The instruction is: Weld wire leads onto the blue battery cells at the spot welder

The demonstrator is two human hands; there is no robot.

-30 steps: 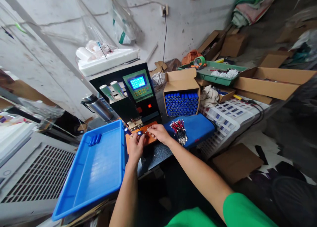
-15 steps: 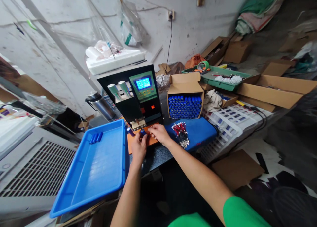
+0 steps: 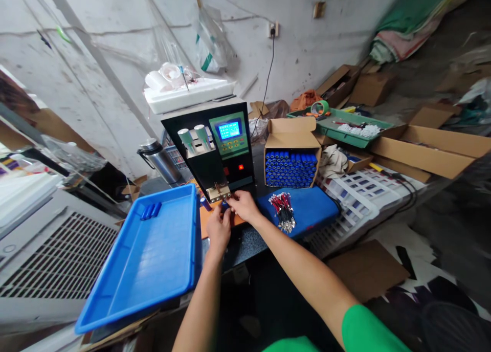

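Observation:
My left hand (image 3: 218, 226) is closed on a blue cylindrical cell (image 3: 224, 204) at the foot of the black machine (image 3: 207, 162) with a lit display. My right hand (image 3: 243, 206) pinches something too small to make out at the cell's right side, right by the machine's copper-coloured electrodes (image 3: 218, 189). Both hands are over an orange mat (image 3: 204, 225). Another cell (image 3: 205, 203) stands tilted left of them. Red and black wire leads (image 3: 283, 211) lie in a bunch on a blue pad (image 3: 310, 209) to the right.
A blue tray (image 3: 164, 260) holding a few blue cells (image 3: 151, 211) is at left. Behind it stands a steel flask (image 3: 159, 160). A carton of blue cells (image 3: 290, 169) and a green tray (image 3: 353, 127) are at right.
My right hand has moved left and closer to my left hand and the electrodes. The cell is now more covered by the fingers. The whole view has shifted slightly.

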